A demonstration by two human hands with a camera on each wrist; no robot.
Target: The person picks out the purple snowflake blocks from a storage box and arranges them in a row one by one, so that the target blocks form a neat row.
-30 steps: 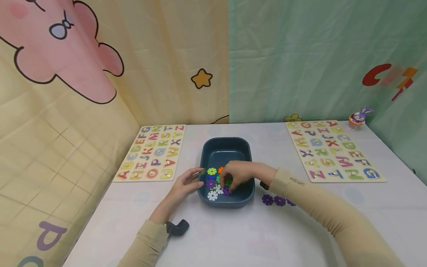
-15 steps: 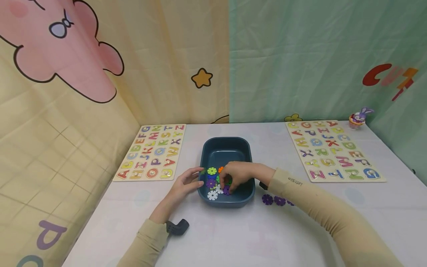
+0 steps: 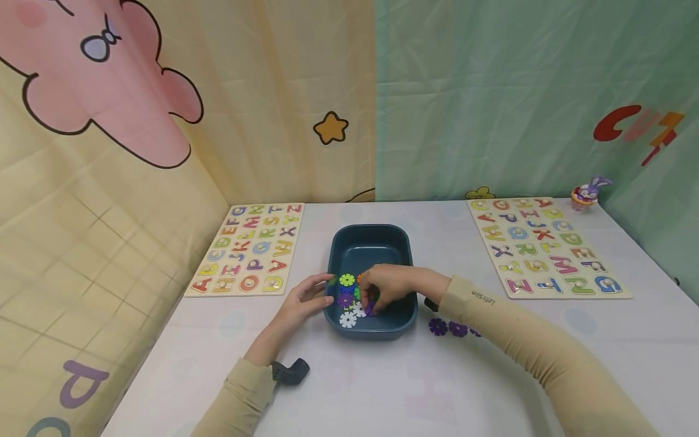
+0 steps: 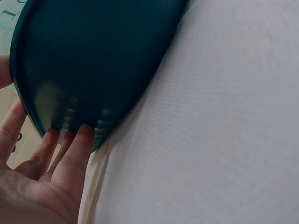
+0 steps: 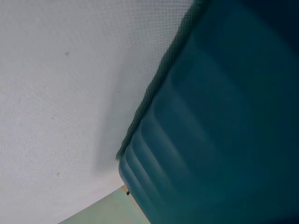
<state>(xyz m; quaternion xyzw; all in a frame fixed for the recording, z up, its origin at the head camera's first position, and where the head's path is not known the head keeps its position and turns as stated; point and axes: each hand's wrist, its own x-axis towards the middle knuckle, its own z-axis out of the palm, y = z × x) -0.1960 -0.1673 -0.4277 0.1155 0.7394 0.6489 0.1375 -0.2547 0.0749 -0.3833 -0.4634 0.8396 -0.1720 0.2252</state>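
A dark blue plastic bin (image 3: 370, 255) stands mid-table, with flat notched snowflake discs in its near half. My right hand (image 3: 389, 284) reaches in over the right wall, and its curled fingertips pinch a purple snowflake disc (image 3: 369, 308), tilted up. Next to that lie white discs (image 3: 347, 319), a yellow-green disc (image 3: 346, 280) and another purple disc (image 3: 345, 300). My left hand (image 3: 307, 300) touches the bin's left side, fingers spread and relaxed. Up close in the left wrist view, its fingertips (image 4: 85, 133) rest on the bin's wall. Only the bin's ribbed outside (image 5: 187, 140) fills the right wrist view; the hand is hidden there.
Several purple discs (image 3: 438, 326) lie in a row right of the bin, partly covered by the right sleeve. Wooden alphabet boards stand at the left (image 3: 244, 250) and right (image 3: 548, 249). A small purple rabbit figure (image 3: 587, 193) sits at the back right corner, before the curtain.
Between the right fingertips, the purple disc has tipped up from lying nearly flat. The left hand and the bin stay where they were.
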